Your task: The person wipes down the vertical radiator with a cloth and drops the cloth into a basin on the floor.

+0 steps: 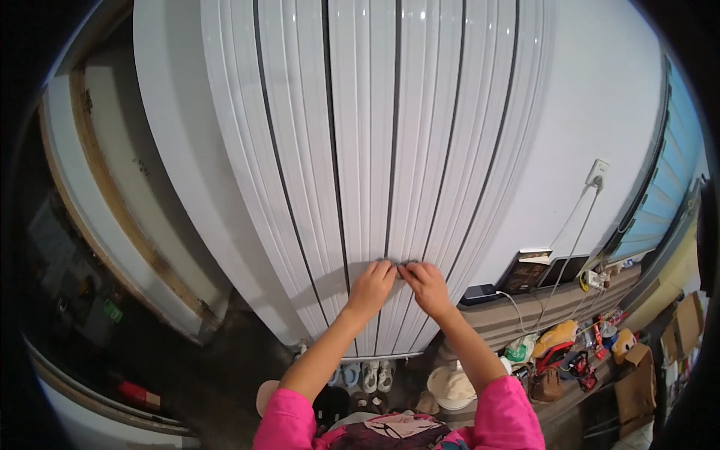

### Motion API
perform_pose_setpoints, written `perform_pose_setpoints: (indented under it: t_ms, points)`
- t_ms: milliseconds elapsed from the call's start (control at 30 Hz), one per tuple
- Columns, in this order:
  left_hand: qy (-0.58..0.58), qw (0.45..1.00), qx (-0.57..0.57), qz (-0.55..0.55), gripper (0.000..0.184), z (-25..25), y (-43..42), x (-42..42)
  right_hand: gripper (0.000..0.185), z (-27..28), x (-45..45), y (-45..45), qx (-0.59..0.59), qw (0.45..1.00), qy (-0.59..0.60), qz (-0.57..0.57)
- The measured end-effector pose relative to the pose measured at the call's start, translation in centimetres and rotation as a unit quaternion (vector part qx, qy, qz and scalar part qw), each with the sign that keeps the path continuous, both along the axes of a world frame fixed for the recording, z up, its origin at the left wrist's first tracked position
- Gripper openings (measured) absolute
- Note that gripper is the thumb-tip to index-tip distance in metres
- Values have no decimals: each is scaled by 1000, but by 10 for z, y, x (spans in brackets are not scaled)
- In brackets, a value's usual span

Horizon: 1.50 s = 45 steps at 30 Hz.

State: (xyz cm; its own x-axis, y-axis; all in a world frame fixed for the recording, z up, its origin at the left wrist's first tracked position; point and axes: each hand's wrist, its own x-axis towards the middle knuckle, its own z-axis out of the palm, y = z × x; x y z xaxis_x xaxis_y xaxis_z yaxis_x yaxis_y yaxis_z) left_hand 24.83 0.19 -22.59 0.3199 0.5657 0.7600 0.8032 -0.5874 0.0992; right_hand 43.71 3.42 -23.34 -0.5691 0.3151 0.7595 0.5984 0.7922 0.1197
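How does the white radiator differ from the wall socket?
The white radiator is tall and large; the wall socket is small and squarish. The radiator has ribs with dark gaps, the socket a flat plate. The left hand and right hand are at the radiator, while the socket holds a plug. Both are white.

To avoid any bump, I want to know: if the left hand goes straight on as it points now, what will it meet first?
Most likely the white ribbed panel, just ahead of the left hand. Its fingertips may already touch it; the depth is unclear. The right hand is close beside.
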Motion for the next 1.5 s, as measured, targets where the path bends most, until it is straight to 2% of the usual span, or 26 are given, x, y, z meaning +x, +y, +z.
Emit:
perform_pose_setpoints:
  t_ms: [100, 200, 467, 833, 1000, 1033, 1133, 1233, 1367, 1500]
  points:
    - [-35, 996, 75, -12, 22, 29, 8, 14, 39, 37, 10, 4, 61, 998, 30, -18]
    - [-21, 998, 59, 14, 21, 26, 21, 18, 40, 39, 15, 19, 59, 998, 26, -9]
    - [-13, 999, 39, 15, 15, -20, 26, 27, 43, -18, 17, 29, 31, 999, 10, 8]
    - [20, 999, 24, 31, 6, -60, 23, 30, 42, -59, 21, 21, -15, 1000, -24, -8]
    - [61, 992, -103, 50, 5, -75, 15, 30, 38, -70, 23, 10, -72, 996, -59, -18]
    - [79, 986, -135, 55, 5, -74, 14, 30, 36, -69, 24, 9, -69, 996, -58, -20]
    - [40, 994, -96, 20, 11, -55, 9, 40, 35, -52, 34, 5, -71, 996, -31, -33]
    - [-20, 999, -24, -12, 19, -14, 11, 54, 35, -12, 48, 10, -35, 999, 26, -15]
    - [-31, 997, 61, -27, 25, 27, 20, 67, 40, 31, 60, 19, 36, 997, 65, -21]
    - [-5, 997, 76, -7, 23, 23, 34, 70, 41, 26, 63, 36, 61, 995, 75, -5]
